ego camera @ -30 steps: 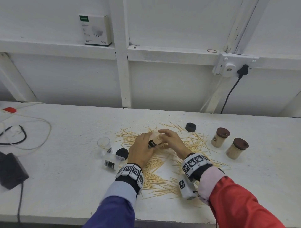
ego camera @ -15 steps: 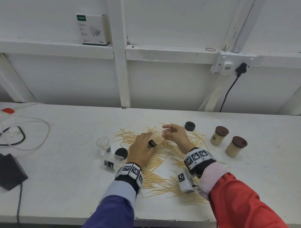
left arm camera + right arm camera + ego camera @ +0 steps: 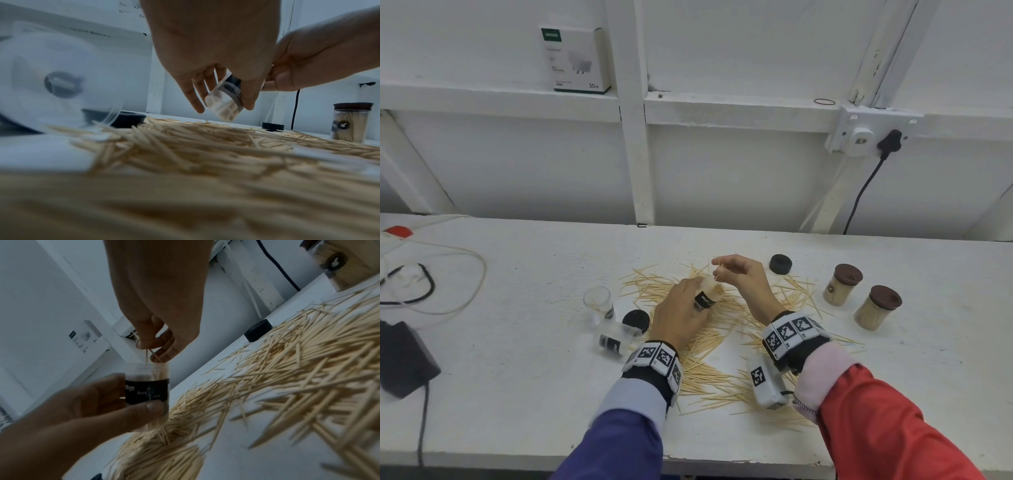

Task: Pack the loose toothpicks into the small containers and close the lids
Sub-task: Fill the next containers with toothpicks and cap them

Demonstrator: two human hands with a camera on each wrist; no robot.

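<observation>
Fingertips [image 3: 144, 344] of the right hand [image 3: 743, 277] pinched a few thin pale wooden toothpicks [image 3: 151, 356], whose lower ends hung just above the open mouth of a small clear plastic container with a black label band [image 3: 147, 386]. That container was gripped in the left hand [image 3: 681, 315], thumb [image 3: 144, 408] on one side and curled fingers on the other, tilted and raised off the surface near the middle of the head view. Through its clear base, the left wrist view showed toothpicks already inside.

Beneath both hands, a broad scatter of loose pale toothpicks [image 3: 709, 370] lay across the white worktop [image 3: 517, 394], spreading from the centre toward the lower middle of the frame. At centre left, an empty clear container [image 3: 597, 299] stood upright, and just below it another clear container with a black label [image 3: 614, 339] lay on its side, with a round black lid [image 3: 636, 320] beside it. A second round black lid [image 3: 780, 263] rested right of the hands. Further right, well apart from the hands, two filled containers wore dark brown lids: one [image 3: 841, 284] higher in the frame, the other [image 3: 877, 307] lower and further right.

A white carton with a green stripe [image 3: 575, 60] sat on the ledge at upper left.
</observation>
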